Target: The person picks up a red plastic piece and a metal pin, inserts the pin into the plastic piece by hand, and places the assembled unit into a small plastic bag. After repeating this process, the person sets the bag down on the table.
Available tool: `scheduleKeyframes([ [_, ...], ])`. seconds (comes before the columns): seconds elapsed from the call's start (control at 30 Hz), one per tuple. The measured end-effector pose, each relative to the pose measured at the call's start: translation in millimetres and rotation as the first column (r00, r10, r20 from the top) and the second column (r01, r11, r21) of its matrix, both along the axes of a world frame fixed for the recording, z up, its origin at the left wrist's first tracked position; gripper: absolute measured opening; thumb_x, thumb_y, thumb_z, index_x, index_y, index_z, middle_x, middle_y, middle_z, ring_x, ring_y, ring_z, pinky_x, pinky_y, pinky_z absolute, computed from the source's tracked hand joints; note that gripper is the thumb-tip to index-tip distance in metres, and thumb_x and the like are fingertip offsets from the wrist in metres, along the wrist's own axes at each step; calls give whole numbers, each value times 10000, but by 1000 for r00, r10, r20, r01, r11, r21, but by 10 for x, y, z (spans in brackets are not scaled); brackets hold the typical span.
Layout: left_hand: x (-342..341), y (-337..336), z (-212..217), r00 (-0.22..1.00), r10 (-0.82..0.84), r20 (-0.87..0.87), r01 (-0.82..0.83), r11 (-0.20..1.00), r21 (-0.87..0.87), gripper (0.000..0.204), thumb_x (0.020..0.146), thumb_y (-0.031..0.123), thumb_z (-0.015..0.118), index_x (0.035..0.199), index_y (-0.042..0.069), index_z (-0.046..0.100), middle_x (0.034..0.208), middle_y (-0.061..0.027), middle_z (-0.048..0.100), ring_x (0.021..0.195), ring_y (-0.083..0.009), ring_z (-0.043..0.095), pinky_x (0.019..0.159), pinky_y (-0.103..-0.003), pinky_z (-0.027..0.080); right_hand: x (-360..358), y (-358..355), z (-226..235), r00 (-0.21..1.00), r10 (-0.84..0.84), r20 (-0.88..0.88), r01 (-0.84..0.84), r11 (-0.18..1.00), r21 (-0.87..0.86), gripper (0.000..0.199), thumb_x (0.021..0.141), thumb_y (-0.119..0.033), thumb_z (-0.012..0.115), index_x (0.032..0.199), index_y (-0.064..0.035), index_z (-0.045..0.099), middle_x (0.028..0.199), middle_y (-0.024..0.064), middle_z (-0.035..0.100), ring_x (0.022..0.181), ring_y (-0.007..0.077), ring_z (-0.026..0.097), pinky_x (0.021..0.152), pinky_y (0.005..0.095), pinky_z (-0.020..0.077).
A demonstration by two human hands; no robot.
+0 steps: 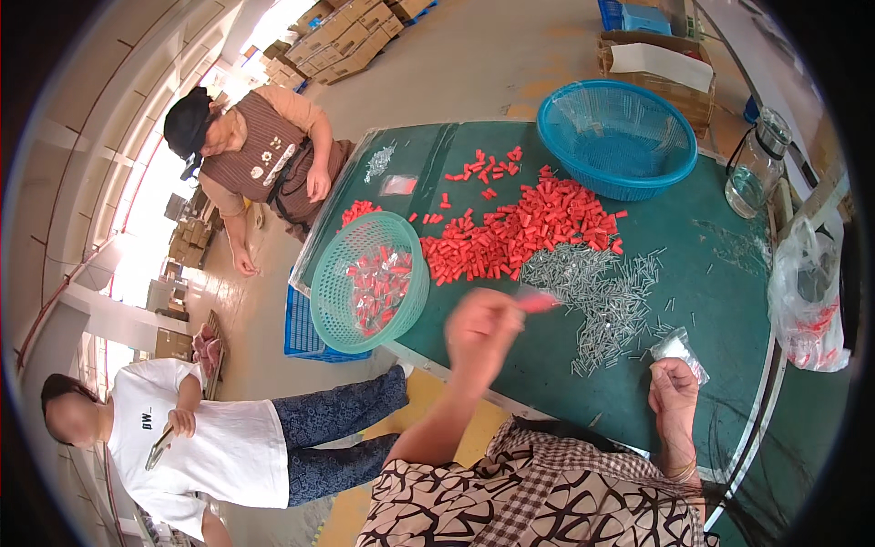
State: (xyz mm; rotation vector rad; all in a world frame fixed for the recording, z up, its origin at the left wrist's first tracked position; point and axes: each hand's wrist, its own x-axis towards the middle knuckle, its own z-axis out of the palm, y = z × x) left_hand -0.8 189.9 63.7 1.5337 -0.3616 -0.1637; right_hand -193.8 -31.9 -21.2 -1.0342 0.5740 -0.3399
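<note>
My left hand (481,326) is raised over the green table (720,273), blurred by motion, pinching a small clear bag with red pieces (538,301). My right hand (673,392) rests near the table's front edge and holds a small clear plastic bag (679,347). Just beyond my hands lies a spread of grey metal screws (602,296), and behind it a heap of red plastic plugs (524,228). A pale green basket (369,281) at the left edge holds several filled bags.
A blue basket (616,137) stands at the table's far side, a glass jar (755,164) to its right. A white plastic sack (807,292) hangs at the right edge. Two other people are at the left, one seated by the table, one lower down with a phone. Cardboard boxes lie behind.
</note>
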Motion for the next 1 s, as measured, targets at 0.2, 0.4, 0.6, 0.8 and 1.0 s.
scheduleKeyframes([
  [0.2, 370, 413, 115, 850, 234, -472, -509, 592, -624, 173, 929, 192, 572, 1038, 59, 593, 807, -40, 611, 632, -127, 546, 592, -282, 458, 37, 92, -65, 995, 92, 41, -94, 995, 34, 68, 929, -94, 607, 905, -31, 618, 651, -45, 510, 436, 4, 352, 364, 181, 245],
  [0.4, -347, -308, -324, 910, -224, -348, 192, 973, -124, 160, 925, 141, 570, 1051, 43, 584, 832, -16, 588, 734, -114, 559, 659, -286, 467, 57, 81, 77, 982, 126, 143, -157, 961, 228, 165, 950, -223, 591, 960, -58, 584, 589, -60, 397, 422, 33, 287, 374, 203, 228],
  [0.6, -908, -929, -349, 448, -739, 503, 498, 674, 546, 254, 823, 105, 620, 1059, 12, 599, 953, -95, 583, 820, -223, 592, 696, -328, 492, 126, 14, 1, 961, -195, 194, 22, 757, 653, 205, 969, -197, 549, 1123, -63, 547, 690, -27, 438, 567, 66, 388, 511, 216, 339],
  [0.8, -1014, -1098, -623, 449, -651, 612, 355, 759, 547, 217, 792, 98, 526, 967, -14, 590, 1051, -147, 561, 870, -262, 596, 744, -356, 506, 67, 15, -44, 948, -242, 207, 60, 773, 631, 404, 975, -112, 489, 1371, -76, 414, 921, 14, 607, 856, 156, 596, 962, 373, 464],
  [1.0, -1048, -1129, -630, 468, -671, 575, 504, 737, 451, 148, 778, 89, 577, 907, 21, 601, 978, -101, 549, 810, -271, 577, 699, -375, 487, 38, -135, -161, 938, -307, 163, 162, 801, 576, 457, 979, -100, 464, 1421, -66, 351, 712, -31, 386, 616, 72, 397, 662, 242, 443],
])
